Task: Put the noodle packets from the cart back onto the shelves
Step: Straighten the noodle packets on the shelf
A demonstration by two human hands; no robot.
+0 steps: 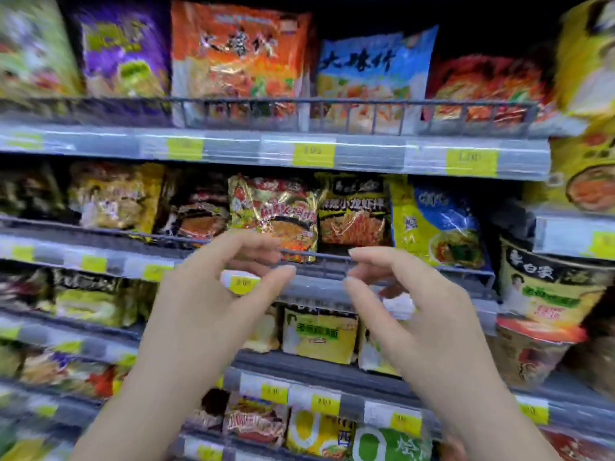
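Observation:
Both my hands are raised in front of the noodle shelves and hold nothing. My left hand (213,294) has loosely curved fingers just below a gold and red noodle packet (273,217) standing on the second shelf behind the wire rail (329,257). My right hand (409,304) is beside it, fingers relaxed, thumb and forefinger apart, below a black and yellow packet (352,211). The cart is out of view.
Several shelves of noodle packets fill the view, each with a grey wire rail and yellow price tags (312,154). An orange packet (239,58) and a blue packet (372,74) stand on the top shelf. Cup noodles (545,287) sit at the right.

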